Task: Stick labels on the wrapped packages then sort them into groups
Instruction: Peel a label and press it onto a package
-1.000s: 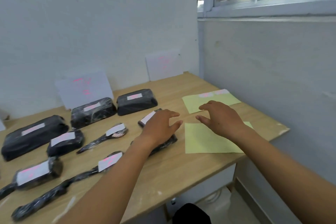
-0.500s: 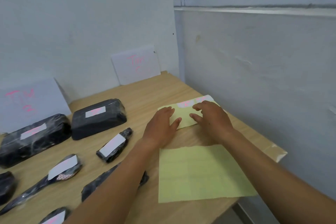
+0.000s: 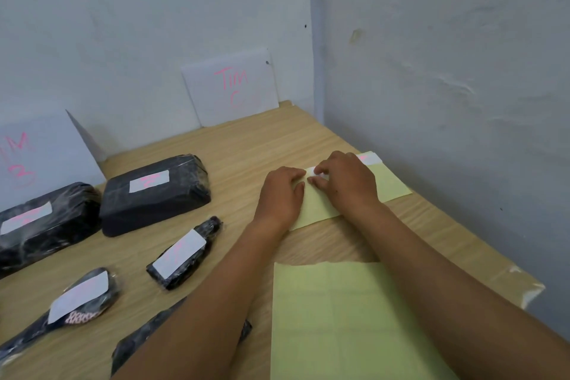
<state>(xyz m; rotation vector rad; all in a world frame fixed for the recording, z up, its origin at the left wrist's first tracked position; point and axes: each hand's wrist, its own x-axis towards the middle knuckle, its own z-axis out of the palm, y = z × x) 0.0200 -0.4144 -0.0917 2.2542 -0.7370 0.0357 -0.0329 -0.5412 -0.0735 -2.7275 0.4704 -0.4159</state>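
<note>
My left hand (image 3: 280,191) presses flat on the left end of the far yellow label sheet (image 3: 393,185). Fingertip to fingertip with it, my right hand (image 3: 345,182) pinches the corner of a white label (image 3: 311,170) on that sheet. Another white label (image 3: 371,158) with pink writing lies at the sheet's far corner. A second yellow sheet (image 3: 348,318) lies nearer, between my forearms. Black wrapped packages with white labels lie to the left: a block (image 3: 154,194), a second block (image 3: 46,222), a small package (image 3: 182,253) and a spoon-shaped one (image 3: 80,296).
A long black package (image 3: 145,336) lies partly under my left forearm. Two white cards with pink writing lean on the back wall, one (image 3: 231,86) in the corner, one (image 3: 37,151) at the left. The wooden table (image 3: 246,145) meets the right wall; its corner (image 3: 530,290) is chipped.
My view has swung right and closer to the far sheet. Both hands slid forward along it, and my right fingers have closed on a white label at its far edge.
</note>
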